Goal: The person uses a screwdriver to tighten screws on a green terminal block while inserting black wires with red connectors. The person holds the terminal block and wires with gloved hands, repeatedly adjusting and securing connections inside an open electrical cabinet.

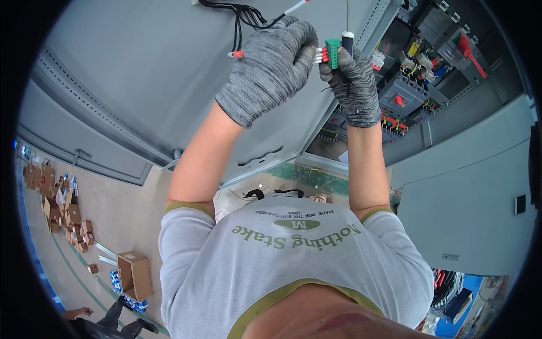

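Grey knitted gloves cover both my hands. My left hand (271,68) is closed, its fingertips pinching the wires beside a green terminal plug (332,53). Red and white wire sleeves (320,55) run from those fingertips to the plug's left side. Between thumb and fingers, my right hand (358,87) grips the plug. Its fingers also hold a tool with a black handle and white end (347,42), which looks like a screwdriver, thin shaft pointing up. Black wires (241,16) hang from the grey cabinet door behind my left hand. A red-tipped wire end (236,55) pokes out beside that glove.
To the right, an open cabinet holds circuit breakers (402,97) and coloured wiring. A grey panel (463,198) stands at far right. Cardboard boxes (134,276) lie on the floor at left, near another person's legs (116,322). Cables (449,291) lie at lower right.
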Demonstrator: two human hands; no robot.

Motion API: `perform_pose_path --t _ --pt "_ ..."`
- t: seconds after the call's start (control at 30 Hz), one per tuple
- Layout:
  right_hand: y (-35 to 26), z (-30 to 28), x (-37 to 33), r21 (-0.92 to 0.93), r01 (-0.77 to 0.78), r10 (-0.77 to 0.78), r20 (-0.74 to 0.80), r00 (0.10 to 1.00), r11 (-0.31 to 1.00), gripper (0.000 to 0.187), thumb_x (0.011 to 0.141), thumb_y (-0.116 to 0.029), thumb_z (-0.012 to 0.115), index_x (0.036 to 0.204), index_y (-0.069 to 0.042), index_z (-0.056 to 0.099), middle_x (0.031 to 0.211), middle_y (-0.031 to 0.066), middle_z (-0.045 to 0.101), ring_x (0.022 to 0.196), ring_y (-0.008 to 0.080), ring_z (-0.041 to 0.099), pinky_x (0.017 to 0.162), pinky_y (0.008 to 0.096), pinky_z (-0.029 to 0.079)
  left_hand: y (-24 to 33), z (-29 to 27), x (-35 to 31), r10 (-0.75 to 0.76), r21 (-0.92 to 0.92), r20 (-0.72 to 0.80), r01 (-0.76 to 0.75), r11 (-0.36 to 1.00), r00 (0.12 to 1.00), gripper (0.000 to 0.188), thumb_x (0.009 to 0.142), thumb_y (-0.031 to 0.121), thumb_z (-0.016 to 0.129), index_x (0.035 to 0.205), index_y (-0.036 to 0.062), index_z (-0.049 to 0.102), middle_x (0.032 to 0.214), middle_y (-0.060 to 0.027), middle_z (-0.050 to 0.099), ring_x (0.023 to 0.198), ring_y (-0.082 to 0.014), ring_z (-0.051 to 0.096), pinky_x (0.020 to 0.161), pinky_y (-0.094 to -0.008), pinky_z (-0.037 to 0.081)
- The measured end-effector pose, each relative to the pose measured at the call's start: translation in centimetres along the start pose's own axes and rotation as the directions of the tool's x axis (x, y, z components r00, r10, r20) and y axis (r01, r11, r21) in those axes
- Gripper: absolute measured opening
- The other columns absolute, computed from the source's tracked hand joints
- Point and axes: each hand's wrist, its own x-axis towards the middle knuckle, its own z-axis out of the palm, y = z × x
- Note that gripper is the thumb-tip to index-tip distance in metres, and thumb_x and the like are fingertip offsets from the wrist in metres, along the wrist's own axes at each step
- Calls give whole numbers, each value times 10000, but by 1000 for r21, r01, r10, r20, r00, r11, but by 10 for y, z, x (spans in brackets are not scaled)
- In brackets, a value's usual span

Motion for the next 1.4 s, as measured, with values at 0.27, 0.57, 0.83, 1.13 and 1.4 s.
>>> perform_pose_path --t 0.27,0.57,0.83,1.13,1.4 --pt "2 0 3 -29 42 -43 -26 999 999 290 914 -239 652 1026 21 591 803 85 622 671 157 611 614 293 515 -1 5 4 -31 -23 12 31 999 999 145 887 136 603 966 19 637 831 -121 641 756 -253 631 725 -343 514" --pt "-3 4 4 -107 49 -52 -31 998 993 277 910 -227 652 1007 28 605 776 91 627 641 162 616 599 298 522 -7 8 1 -76 -75 7 77 994 997 171 914 175 602 981 24 647 827 -105 658 762 -192 634 725 -319 516" --pt "4 4 2 32 58 -58 2 998 998 278 918 -211 642 1028 42 607 792 105 626 669 166 608 592 297 507 1 5 -1 -29 -10 -10 29 1000 1000 138 889 156 615 933 33 658 823 -114 652 759 -245 630 726 -346 506" --pt "-4 15 -6 -83 60 -61 -6 998 995 298 907 -231 656 1033 34 609 787 96 625 661 160 603 589 291 504 11 2 -3 24 -23 -70 -26 999 997 102 865 109 606 910 28 648 806 -118 629 735 -272 606 708 -360 491" --pt "-2 18 -5 -65 81 -81 -3 997 995 258 920 -214 632 1024 20 600 788 77 615 652 152 586 576 267 477 2 -1 1 19 -13 -9 -19 1000 1000 136 877 133 590 936 19 635 846 -131 634 789 -304 614 724 -379 493"
